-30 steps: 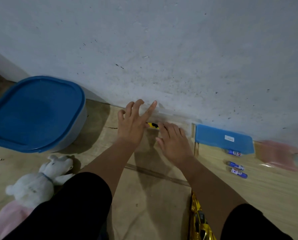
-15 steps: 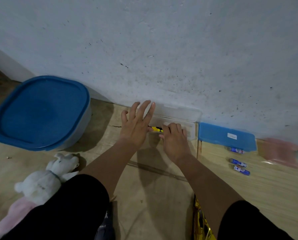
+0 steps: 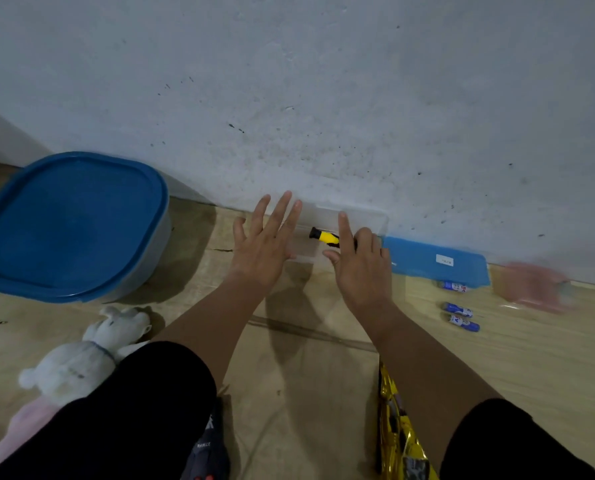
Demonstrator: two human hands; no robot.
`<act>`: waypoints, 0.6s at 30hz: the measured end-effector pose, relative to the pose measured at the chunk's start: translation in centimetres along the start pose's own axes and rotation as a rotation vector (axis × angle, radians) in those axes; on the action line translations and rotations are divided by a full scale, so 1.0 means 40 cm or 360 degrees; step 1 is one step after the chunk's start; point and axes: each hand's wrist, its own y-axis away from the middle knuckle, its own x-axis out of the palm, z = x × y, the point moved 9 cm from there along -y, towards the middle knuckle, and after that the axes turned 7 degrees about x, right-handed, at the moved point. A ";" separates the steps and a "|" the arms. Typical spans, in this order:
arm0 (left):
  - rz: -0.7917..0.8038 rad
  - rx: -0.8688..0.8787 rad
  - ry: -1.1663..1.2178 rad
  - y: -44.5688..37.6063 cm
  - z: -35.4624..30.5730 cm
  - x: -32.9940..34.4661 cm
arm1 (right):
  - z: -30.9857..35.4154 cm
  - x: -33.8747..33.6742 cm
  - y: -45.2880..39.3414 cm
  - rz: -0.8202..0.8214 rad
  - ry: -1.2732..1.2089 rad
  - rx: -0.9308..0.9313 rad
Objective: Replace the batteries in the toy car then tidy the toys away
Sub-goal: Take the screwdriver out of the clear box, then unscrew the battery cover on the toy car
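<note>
Against the foot of the wall (image 3: 323, 81), a clear plastic box (image 3: 365, 220) sat on the wooden floor (image 3: 289, 393) with a yellow-and-black screwdriver (image 3: 323, 236) lying inside it. The left hand (image 3: 264, 247) was spread flat with straight fingers over the box's left end, gripping nothing. The right hand (image 3: 361, 268) reached over the box's right part, its forefinger stretched out across the screwdriver's handle and the other fingers bent; whether it actually pinched the tool could not be told. Just right of the box lay a flat blue lid (image 3: 434, 261), and in front of that lid three blue batteries (image 3: 457, 310) lay loose on the floor, near each other. A blurred pink thing (image 3: 535, 285) stood further right by the wall. Well to the left stood a large tub with a blue cover (image 3: 71, 220) closed on it. A white plush toy (image 3: 84, 355) lay near the person's left knee, and a gold toy car (image 3: 400, 441) was partly seen at the bottom edge, beside the right arm.
</note>
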 end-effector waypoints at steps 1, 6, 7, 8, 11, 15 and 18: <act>0.0013 0.0012 0.0016 0.002 -0.010 -0.007 | -0.018 -0.010 0.005 0.0057 -0.0112 0.0065; -0.0072 0.0168 0.0063 0.017 -0.121 -0.063 | -0.143 -0.075 0.072 0.0300 -0.0277 0.0468; -0.0132 0.0206 0.0075 0.021 -0.150 -0.080 | -0.170 -0.092 0.090 0.0271 -0.0272 0.0518; -0.0160 0.0238 0.0104 0.025 -0.178 -0.087 | -0.195 -0.107 0.111 0.0264 -0.0284 0.0565; -0.0197 0.0323 0.0126 0.063 -0.274 -0.128 | -0.279 -0.133 0.187 0.0285 -0.0362 0.0689; -0.0093 0.0398 0.0202 0.138 -0.394 -0.109 | -0.391 -0.131 0.323 0.0334 -0.0384 0.0797; 0.0129 0.0323 0.0250 0.208 -0.471 -0.038 | -0.451 -0.109 0.437 0.0279 -0.0258 0.0708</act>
